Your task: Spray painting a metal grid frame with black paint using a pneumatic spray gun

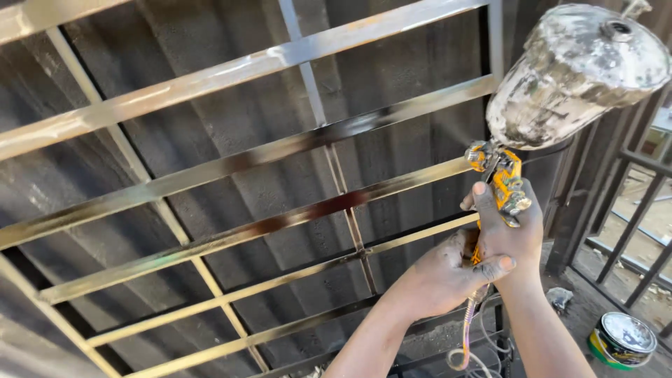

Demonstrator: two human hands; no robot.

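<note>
Gripping a yellow spray gun in both hands, I hold it up against a metal window grille that leans on a dark corrugated wall. My right hand is closed around the gun's handle from behind, its fingers reaching up along the yellow body. My left hand is clasped over the lower part of the handle and over the right hand's knuckles, thumb lying across the front. Both hands are smeared with dark paint.

The gun's paint cup, a metal pot crusted with pale and dark spatter, sits on top of the gun and tilts toward the upper right corner. A thin air hose hangs from the bottom of the handle and curls below my wrists.

The grille's flat bars run in slanting rows across the view, glossy with wet dark paint in the middle, paler toward the left. The gun is at the grille's right edge, just in front of the bars. On the ground at lower right stands a closed paint tin with a silver lid, beside another barred frame.
</note>
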